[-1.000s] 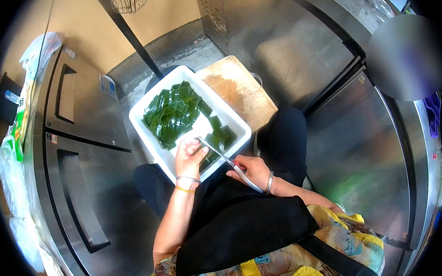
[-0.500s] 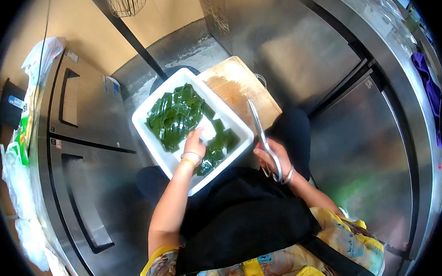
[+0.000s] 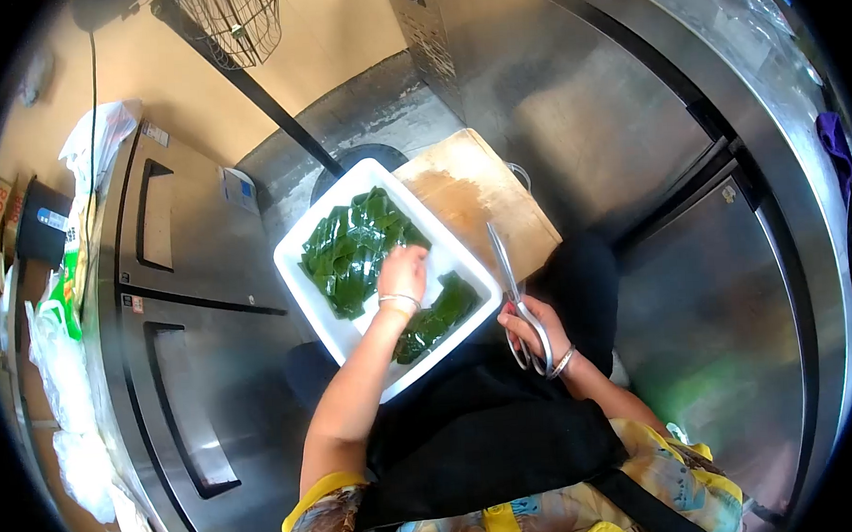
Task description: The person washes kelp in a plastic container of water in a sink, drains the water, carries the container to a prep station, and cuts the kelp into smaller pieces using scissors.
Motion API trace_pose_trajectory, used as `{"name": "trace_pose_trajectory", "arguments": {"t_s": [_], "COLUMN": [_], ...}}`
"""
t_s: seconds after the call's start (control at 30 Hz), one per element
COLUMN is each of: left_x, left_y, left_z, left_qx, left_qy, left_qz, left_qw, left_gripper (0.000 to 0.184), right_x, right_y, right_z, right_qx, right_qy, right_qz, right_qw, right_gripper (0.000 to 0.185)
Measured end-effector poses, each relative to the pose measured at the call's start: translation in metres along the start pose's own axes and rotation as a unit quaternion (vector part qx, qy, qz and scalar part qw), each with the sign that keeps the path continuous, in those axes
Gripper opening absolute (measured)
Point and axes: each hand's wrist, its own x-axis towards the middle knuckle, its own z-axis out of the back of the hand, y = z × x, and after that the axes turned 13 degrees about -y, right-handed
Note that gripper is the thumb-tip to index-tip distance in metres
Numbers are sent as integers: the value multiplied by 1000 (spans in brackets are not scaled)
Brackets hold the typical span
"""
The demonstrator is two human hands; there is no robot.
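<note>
A white tub (image 3: 329, 335) holds dark green, glossy leaf-like pieces (image 3: 354, 245) heaped on its far left side, and a smaller group (image 3: 440, 318) lies at its near right. My left hand (image 3: 404, 273) reaches down into the tub at the right edge of the larger heap. Its fingers are curled together, and what they hold, if anything, is hidden. To the right of the tub, my right hand (image 3: 535, 326) holds metal scissors (image 3: 504, 258) by the handles, blades pointing up and away.
A wooden board (image 3: 480, 192) lies beyond the tub's right side. Steel cabinets stand left (image 3: 207, 371) and right (image 3: 713, 310). A dark post (image 3: 267, 102) rises behind the tub, near a wire fan cage (image 3: 235, 27). Plastic bags (image 3: 65, 377) line the far left.
My left hand has moved from the scissors' tip into the tub, then farther in toward the heap. The scissors have swung away from it and now point upward on the right.
</note>
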Motion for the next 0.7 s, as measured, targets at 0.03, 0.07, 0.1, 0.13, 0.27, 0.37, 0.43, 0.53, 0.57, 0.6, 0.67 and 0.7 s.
{"name": "trace_pose_trajectory", "arguments": {"t_s": [0.03, 0.07, 0.1, 0.13, 0.27, 0.37, 0.43, 0.53, 0.57, 0.6, 0.67, 0.7], "left_x": [10, 19, 26, 31, 31, 33, 34, 32, 31, 30, 28, 28], "left_y": [5, 10, 15, 17, 17, 23, 21, 19, 19, 21, 23, 27], "left_z": [0, 0, 0, -1, -14, -18, -14, -15, -16, -16, -18, -19], "left_qx": [-2, -7, 30, 67, 173, 178, 183, 203, 207, 205, 207, 204], "left_qy": [-20, -41, -35, -30, -22, -13, 2, -20, -18, -20, -36, -39], "left_qz": [40, 79, 96, 112, 107, 118, 137, 159, 162, 161, 158, 159], "left_qw": [999, 996, 994, 991, 979, 977, 974, 966, 965, 965, 965, 965], "left_gripper": [14, 19, 24, 30, 40, 37, 31, 29, 30, 30, 25, 25], "right_x": [1, 1, 1, 1, 3, 3, 1, 2, 2, 1, 0, 0], "right_y": [0, 0, 1, 0, -1, 0, -2, -3, -2, -1, 0, -2], "right_z": [1, 1, 0, 1, 4, 4, 6, 5, 6, 5, 5, 4], "right_qx": [5, 7, 10, 12, 8, 6, 4, 9, 8, 3, -5, -2], "right_qy": [3, 2, 1, 0, 16, 12, 11, 12, 12, 14, 16, 15], "right_qz": [-1, -1, -2, -3, -1, 1, -1, 12, 14, 14, 18, 21], "right_qw": [1000, 1000, 1000, 1000, 1000, 1000, 1000, 1000, 1000, 1000, 1000, 1000], "right_gripper": [18, 18, 18, 18, 18, 18, 18, 19, 19, 19, 19, 19]}}
